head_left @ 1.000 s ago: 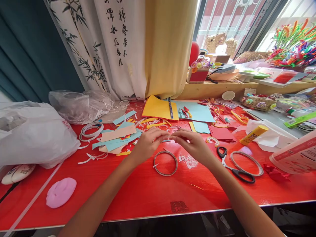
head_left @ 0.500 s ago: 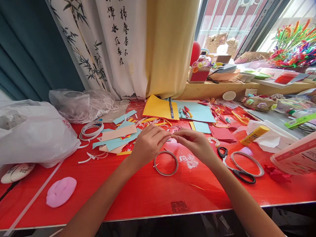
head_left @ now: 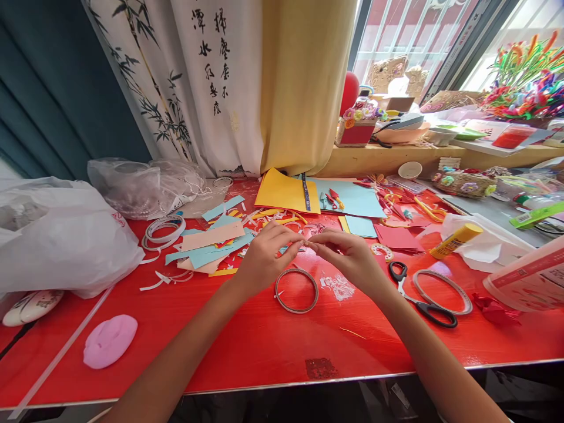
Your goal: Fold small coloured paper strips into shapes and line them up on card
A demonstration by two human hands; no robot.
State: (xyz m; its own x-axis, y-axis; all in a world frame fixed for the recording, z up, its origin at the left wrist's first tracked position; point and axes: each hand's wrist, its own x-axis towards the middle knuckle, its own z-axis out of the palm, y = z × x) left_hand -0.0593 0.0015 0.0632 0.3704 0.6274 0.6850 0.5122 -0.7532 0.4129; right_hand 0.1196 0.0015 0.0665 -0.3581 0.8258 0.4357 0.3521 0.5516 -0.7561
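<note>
My left hand (head_left: 268, 257) and my right hand (head_left: 346, 257) meet fingertip to fingertip above the middle of the red table (head_left: 264, 352). Both are closed in a pinch on something small and pale between them, too small to name. Just below the hands lies a roll of narrow tape (head_left: 315, 298), flat on the table. To its right is a small heap of white scraps (head_left: 337, 288). Black-handled scissors (head_left: 434, 314) and another tape roll (head_left: 463, 301) rest beyond my right forearm.
Cut paper strips (head_left: 215, 237) and stacked tape rolls (head_left: 164, 233) lie at left, near a white plastic bag (head_left: 66, 235) and pink clay (head_left: 110, 342). Yellow card (head_left: 282, 191) and blue card (head_left: 352, 200) lie behind. A glue stick (head_left: 456, 241) and pink container (head_left: 529, 276) stand or lie right.
The left fingers have shifted slightly, and a bit of blue now shows between the left index finger and thumb. Everything on the table stays in place.
</note>
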